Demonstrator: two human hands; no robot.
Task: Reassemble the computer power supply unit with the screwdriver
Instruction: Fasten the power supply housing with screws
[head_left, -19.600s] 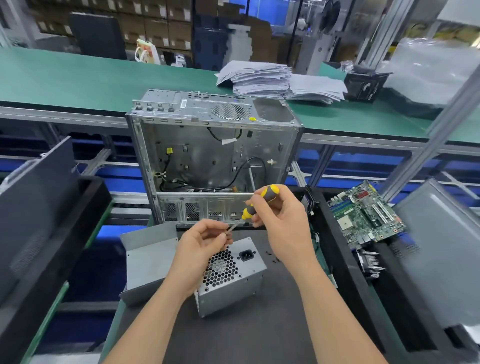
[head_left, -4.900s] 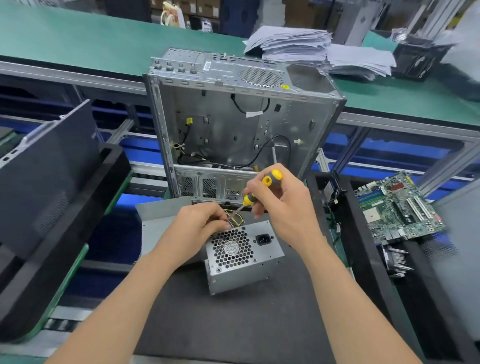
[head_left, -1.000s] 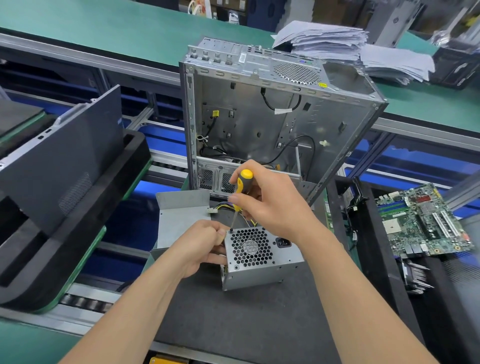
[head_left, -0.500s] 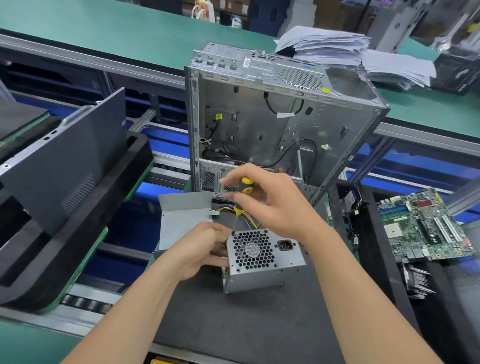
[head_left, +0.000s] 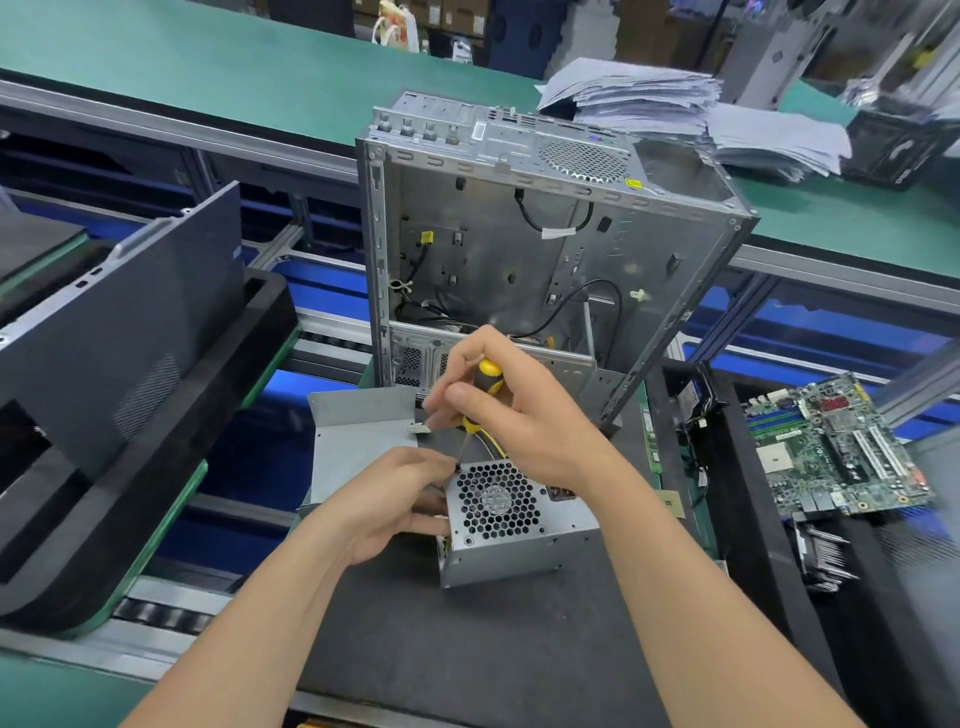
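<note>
The grey power supply unit (head_left: 514, 525) sits on the dark mat (head_left: 467, 649), its honeycomb fan grille facing me. My left hand (head_left: 395, 499) grips its left side, fingers at the upper left corner. My right hand (head_left: 519, 415) holds the yellow-and-black screwdriver (head_left: 480, 400) nearly upright. The tip of the screwdriver meets the unit's upper left corner. Yellow wires (head_left: 493, 447) come out behind the unit. A loose grey metal cover (head_left: 358, 441) lies just to the left.
An open computer case (head_left: 545, 249) stands upright behind the unit. A green motherboard (head_left: 836, 447) lies in a black tray at the right, with a heatsink (head_left: 821, 556) below it. A dark side panel (head_left: 119, 332) leans on a black tray at the left. Papers (head_left: 675, 109) are stacked on the far green bench.
My right hand has shifted its fingers on the screwdriver handle, and the tool stays on the upper left corner. My left hand keeps its hold on the unit. The view drifted slightly.
</note>
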